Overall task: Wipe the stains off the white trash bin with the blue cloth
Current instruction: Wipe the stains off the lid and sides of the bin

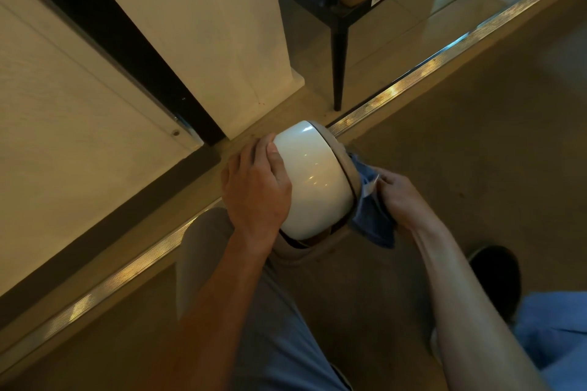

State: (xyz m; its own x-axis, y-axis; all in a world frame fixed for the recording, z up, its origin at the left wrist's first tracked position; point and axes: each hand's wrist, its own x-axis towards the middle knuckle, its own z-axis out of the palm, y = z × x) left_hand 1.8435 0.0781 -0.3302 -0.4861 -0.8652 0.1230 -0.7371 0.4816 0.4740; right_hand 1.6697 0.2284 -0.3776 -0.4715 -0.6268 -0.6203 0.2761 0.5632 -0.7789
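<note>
Glossy white trash bin [313, 181]; blue cloth [371, 219]; ribbed gold floor strip [397, 94].

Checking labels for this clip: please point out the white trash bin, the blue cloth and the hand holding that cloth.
glossy white trash bin [313, 178], head view, domed lid.
crumpled blue cloth [371, 216], head view, hanging fold.
right hand [398, 197], head view, knuckles.

tan floor [476, 136] under white trash bin [313, 178], chair leg [338, 67]

Ribbed metal floor strip [390, 95] runs diagonally across beige floor. Black furniture leg [339, 67] stands beyond it, near white wall corner [222, 41]. Dark shoe [495, 276] lower right.
</note>
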